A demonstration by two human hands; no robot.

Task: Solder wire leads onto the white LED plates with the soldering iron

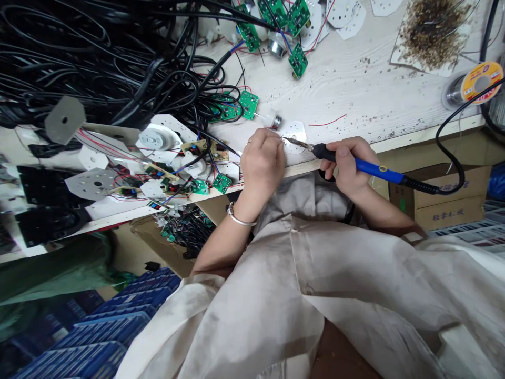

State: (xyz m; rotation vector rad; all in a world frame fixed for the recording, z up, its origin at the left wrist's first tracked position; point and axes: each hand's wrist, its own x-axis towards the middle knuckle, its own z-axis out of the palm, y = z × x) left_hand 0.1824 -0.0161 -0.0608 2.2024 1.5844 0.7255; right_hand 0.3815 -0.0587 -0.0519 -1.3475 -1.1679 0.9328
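Observation:
My right hand [349,160] is closed round the blue and black handle of a soldering iron [379,169]. Its tip points left, over a white LED plate [295,136] at the table's front edge. My left hand [263,158] is closed in a pinch at the plate's left side, close to the iron's tip. What its fingers hold is hidden behind the knuckles. Just beyond it lie a small silver-ended part [276,122] and a green circuit board [249,104]. A loose red wire [327,121] rests right of the plate.
Black cables [130,68] are heaped at the left, with wired motor assemblies [155,138] before them. More green boards [298,61] lie at the back. A solder spool [479,84] stands right, near a residue-covered pad [430,37]. Blue crates [106,331] and a carton [450,195] sit below.

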